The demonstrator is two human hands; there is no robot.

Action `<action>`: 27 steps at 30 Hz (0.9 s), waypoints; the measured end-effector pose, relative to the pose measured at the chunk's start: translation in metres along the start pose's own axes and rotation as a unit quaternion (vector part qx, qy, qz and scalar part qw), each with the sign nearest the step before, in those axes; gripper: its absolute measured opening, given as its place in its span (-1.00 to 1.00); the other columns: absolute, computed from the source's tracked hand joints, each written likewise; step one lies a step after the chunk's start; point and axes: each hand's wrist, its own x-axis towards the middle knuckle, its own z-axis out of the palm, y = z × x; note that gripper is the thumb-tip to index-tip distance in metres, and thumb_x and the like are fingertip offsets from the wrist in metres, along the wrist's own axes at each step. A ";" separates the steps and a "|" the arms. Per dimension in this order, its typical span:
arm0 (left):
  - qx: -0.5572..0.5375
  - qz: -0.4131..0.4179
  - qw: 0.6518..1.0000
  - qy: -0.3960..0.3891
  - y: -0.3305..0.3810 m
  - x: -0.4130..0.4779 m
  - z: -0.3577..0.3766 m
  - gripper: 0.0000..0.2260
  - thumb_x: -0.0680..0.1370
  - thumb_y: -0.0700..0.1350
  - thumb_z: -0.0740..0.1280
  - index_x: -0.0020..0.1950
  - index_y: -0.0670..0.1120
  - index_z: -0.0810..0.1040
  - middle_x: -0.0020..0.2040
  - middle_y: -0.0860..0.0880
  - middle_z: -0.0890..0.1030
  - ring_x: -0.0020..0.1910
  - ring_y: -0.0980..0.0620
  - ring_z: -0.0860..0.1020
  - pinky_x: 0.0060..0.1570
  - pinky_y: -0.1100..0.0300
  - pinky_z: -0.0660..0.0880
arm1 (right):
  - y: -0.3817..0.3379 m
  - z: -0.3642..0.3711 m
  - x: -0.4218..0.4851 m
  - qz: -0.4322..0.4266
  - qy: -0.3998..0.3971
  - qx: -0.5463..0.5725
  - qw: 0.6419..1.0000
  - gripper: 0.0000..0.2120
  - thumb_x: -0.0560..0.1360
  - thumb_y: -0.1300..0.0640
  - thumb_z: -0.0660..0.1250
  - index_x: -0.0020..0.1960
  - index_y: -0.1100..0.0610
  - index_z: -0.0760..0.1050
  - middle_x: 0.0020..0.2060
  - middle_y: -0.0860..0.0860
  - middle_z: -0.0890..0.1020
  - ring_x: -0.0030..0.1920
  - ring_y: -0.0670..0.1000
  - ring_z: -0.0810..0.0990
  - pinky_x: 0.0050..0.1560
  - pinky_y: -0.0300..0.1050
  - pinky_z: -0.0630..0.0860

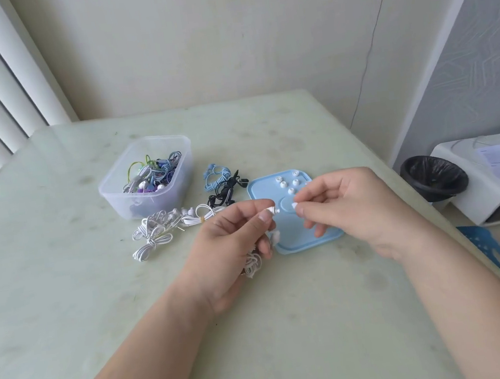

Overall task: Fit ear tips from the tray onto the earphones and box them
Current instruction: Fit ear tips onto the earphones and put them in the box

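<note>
at frame centre, the left hand pinches a white earbud over the blue tray; the right hand pinches a white ear tip beside it.

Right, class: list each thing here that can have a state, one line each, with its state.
Left hand, pinching a white earphone.
Right hand, pinching an ear tip, not yet on the earphone.
Tray, flat on the table, loose ear tips on it.
Box, open, holding tangled earphones.
White bundles, coiled, lying outside the box.
</note>
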 end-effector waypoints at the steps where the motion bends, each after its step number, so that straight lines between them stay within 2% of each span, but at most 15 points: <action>1: 0.003 0.002 1.000 -0.002 0.000 0.000 -0.001 -0.86 0.59 -0.24 0.39 0.14 -0.21 0.66 -0.19 -0.08 0.62 -0.43 0.03 0.48 -0.30 0.21 0.48 | 0.000 0.006 -0.001 -0.001 -0.015 0.043 0.999 -0.94 0.46 0.33 0.52 -0.08 0.22 0.69 -0.24 0.19 0.72 -0.31 0.07 0.68 -0.25 -0.12 0.62; 5: -0.006 0.018 1.000 -0.004 0.001 -0.001 -0.003 -0.89 0.56 -0.25 0.41 0.06 -0.18 0.69 -0.15 -0.12 0.68 -0.41 0.02 0.51 -0.30 0.23 0.51 | 0.003 0.019 0.000 0.015 -0.056 0.162 0.985 -0.85 0.45 0.39 0.49 0.03 0.33 0.65 -0.18 0.26 0.71 -0.25 0.12 0.68 -0.17 -0.08 0.64; 8: -0.014 0.026 1.000 -0.005 0.000 -0.002 -0.001 -0.89 0.55 -0.28 0.42 0.06 -0.18 0.67 -0.15 -0.14 0.70 -0.41 0.02 0.53 -0.32 0.24 0.53 | 0.006 0.017 0.002 0.030 -0.068 0.203 0.976 -0.81 0.45 0.40 0.47 0.06 0.35 0.64 -0.12 0.28 0.72 -0.23 0.13 0.68 -0.14 -0.09 0.64; 23: 0.015 0.034 0.999 0.008 -0.003 0.001 -0.002 -0.92 0.58 -0.27 0.42 0.05 -0.22 0.66 -0.14 -0.13 0.68 -0.40 0.03 0.52 -0.34 0.25 0.50 | 0.012 0.017 0.005 0.004 -0.089 0.211 0.973 -0.87 0.52 0.41 0.37 0.05 0.36 0.64 -0.18 0.22 0.70 -0.21 0.13 0.68 -0.14 -0.08 0.65; 27: 0.021 0.037 0.999 -0.001 -0.004 0.001 -0.004 -0.92 0.58 -0.28 0.41 0.06 -0.23 0.66 -0.09 -0.18 0.68 -0.39 0.04 0.52 -0.34 0.25 0.50 | 0.011 0.017 0.006 0.024 -0.112 0.224 0.968 -0.78 0.43 0.33 0.43 0.06 0.36 0.63 -0.19 0.21 0.69 -0.25 0.11 0.66 -0.17 -0.11 0.64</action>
